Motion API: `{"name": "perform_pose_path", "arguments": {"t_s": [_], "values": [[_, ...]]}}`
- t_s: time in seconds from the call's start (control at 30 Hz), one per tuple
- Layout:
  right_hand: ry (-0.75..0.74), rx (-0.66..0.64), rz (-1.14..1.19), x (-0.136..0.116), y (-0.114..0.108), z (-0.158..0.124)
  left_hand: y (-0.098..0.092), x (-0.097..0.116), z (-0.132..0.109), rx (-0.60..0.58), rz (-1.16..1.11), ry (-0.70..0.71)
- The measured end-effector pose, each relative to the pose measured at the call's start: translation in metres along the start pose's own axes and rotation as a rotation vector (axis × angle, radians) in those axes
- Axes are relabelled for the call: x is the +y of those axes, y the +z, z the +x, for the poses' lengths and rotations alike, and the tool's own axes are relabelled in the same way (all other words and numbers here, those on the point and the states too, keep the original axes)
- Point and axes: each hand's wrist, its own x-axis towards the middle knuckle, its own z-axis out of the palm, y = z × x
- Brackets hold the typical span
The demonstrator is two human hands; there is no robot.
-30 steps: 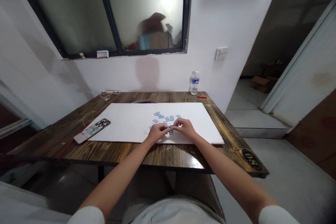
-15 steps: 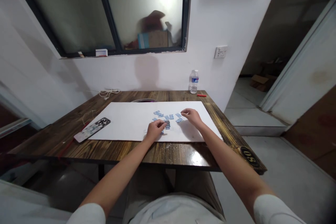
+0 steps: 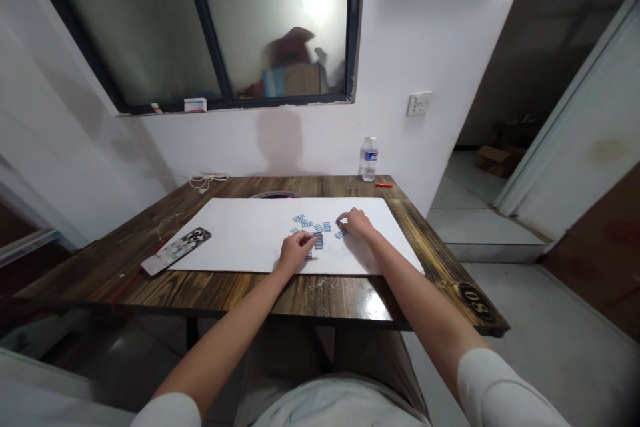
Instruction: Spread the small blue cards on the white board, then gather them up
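Note:
On a white board (image 3: 245, 233) lie several small blue-edged pieces (image 3: 303, 220), scattered in a loose group; their exact kind is too small to tell. My left hand (image 3: 296, 251) rests near the board's front edge, thumb and fingertips pinched together at a small dark grey striped piece (image 3: 319, 239). Another blue-edged piece (image 3: 309, 255) lies just under that hand. My right hand (image 3: 357, 222) is closed in a pinch over the right side of the group, with a small blue-edged piece at its fingertips. One more striped piece (image 3: 341, 234) lies below those fingers.
A phone in a patterned case (image 3: 176, 251) overlaps the board's left edge. At the back of the wooden table (image 3: 220, 292) are a white cable (image 3: 207, 179), a water bottle (image 3: 370, 160) and a red pen (image 3: 384, 185). A wall with a window stands behind.
My right hand has moved slightly left and down onto the upper right blue-edged piece, its fingertips now covering it. The left hand stays in place. The view has tilted up a little.

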Motion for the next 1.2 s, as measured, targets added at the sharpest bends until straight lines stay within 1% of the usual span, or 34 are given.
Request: {"name": "perform_pose_path", "arguments": {"t_s": [0.17,0.3,0.37,0.43,0.57,0.67,0.8,0.9,1.0,1.1,1.2], "values": [[0.011,-0.022,-0.026,0.003,0.003,-0.004,0.0,0.0,0.0,-0.01,0.019,0.008],[-0.094,-0.092,-0.137,0.007,0.004,-0.003,0.001,0.0,-0.001,-0.01,0.018,0.007],[-0.112,-0.087,-0.151,0.008,0.004,-0.004,0.001,-0.001,0.0,-0.008,0.013,0.005],[-0.095,-0.055,-0.122,0.01,0.005,-0.005,0.002,-0.003,0.0,-0.01,0.004,0.002],[-0.072,0.035,-0.011,0.013,0.006,-0.007,0.002,-0.007,0.001,-0.012,-0.008,-0.007],[-0.099,0.116,0.111,0.015,0.007,-0.006,0.002,-0.009,0.002,-0.003,-0.019,-0.006],[-0.158,0.193,0.476,0.011,0.006,-0.006,0.002,-0.009,0.002,0.023,-0.047,-0.019],[-0.222,0.177,0.755,0.001,0.004,-0.008,0.002,-0.007,0.001,0.038,-0.05,-0.034],[-0.279,0.136,0.92,-0.013,0.002,-0.014,0.001,-0.005,0.0,0.049,-0.028,-0.055],[-0.346,0.07,0.949,-0.026,0.003,-0.022,0.001,-0.003,0.0,0.049,-0.01,-0.063],[-0.44,0.0,0.826,-0.035,0.007,-0.03,0.0,-0.002,-0.001,0.028,-0.005,-0.051]]}}
